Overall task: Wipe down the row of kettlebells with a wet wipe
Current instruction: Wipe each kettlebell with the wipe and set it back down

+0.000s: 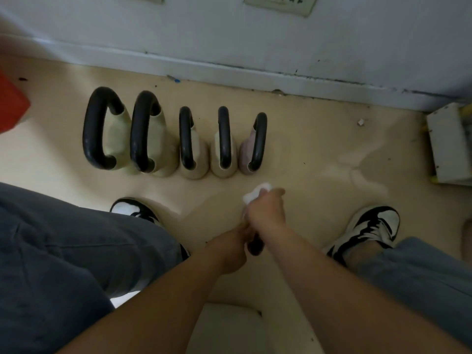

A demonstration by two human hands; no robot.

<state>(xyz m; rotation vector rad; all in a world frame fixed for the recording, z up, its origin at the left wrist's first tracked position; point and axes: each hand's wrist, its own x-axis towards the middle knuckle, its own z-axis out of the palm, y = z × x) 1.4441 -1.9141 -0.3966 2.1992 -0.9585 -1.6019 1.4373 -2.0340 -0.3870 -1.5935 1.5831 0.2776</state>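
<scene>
Both my forearms reach forward and down between my knees, over something pale at the bottom edge that I cannot identify. My left hand [233,247] is closed around the near end of a dark handle [255,245], which belongs to a sixth kettlebell; its body is hidden beneath my hands. My right hand [267,210] is fisted over the far part of that handle, knuckles up, with a white wet wipe [255,192] bunched in the grip and sticking out past the fingers.

Grey trouser legs frame both sides. My left shoe [135,209] and right shoe [370,228], black and white, stand well apart on the beige floor [332,139], hands between them.

Further out, five kettlebells [173,136] stand in a row, close together, parallel to the wall: two large cream ones at left, two smaller cream ones, one pinkish at right. All have black handles. The pinkish one is nearest the wipe, not touching it.

Beyond them the grey-white skirting and wall [229,42]. A red object [11,106] at far left, a white box [449,141] at far right.
</scene>
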